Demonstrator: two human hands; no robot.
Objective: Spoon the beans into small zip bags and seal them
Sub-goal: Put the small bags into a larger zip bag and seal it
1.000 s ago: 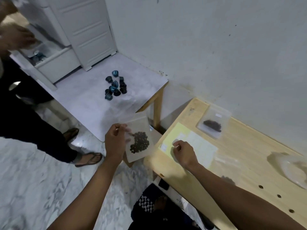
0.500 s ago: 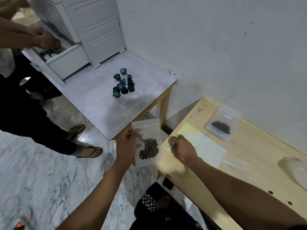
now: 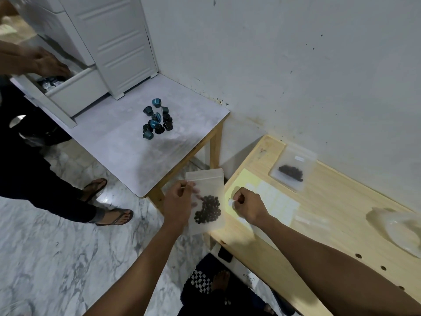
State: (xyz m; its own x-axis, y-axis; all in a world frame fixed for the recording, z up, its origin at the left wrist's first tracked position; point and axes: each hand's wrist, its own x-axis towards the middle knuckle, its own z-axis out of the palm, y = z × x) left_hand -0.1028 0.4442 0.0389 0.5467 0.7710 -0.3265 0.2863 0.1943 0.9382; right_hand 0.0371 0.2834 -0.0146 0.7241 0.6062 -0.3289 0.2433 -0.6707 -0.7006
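My left hand point(image 3: 178, 201) holds a small clear zip bag point(image 3: 206, 185) upright by its left edge, off the left end of the wooden table point(image 3: 341, 224). Dark beans point(image 3: 208, 209) fill its lower half. My right hand point(image 3: 248, 205) is curled over a yellow sheet of white labels point(image 3: 273, 197) on the table and pinches a small white label at the fingertips. A second zip bag with beans point(image 3: 292, 169) lies flat near the wall.
A lower white table point(image 3: 114, 142) to the left carries several dark coffee capsules point(image 3: 157, 118) and a white drawer unit point(image 3: 109, 42). Another person point(image 3: 34, 60) reaches into its open drawer. A crumpled clear plastic bag point(image 3: 401, 229) lies at the right.
The bag of beans in my left hand has moved right, closer to my right hand. My right hand has lifted a small white label from the sheet. The other person has reached into the drawer.
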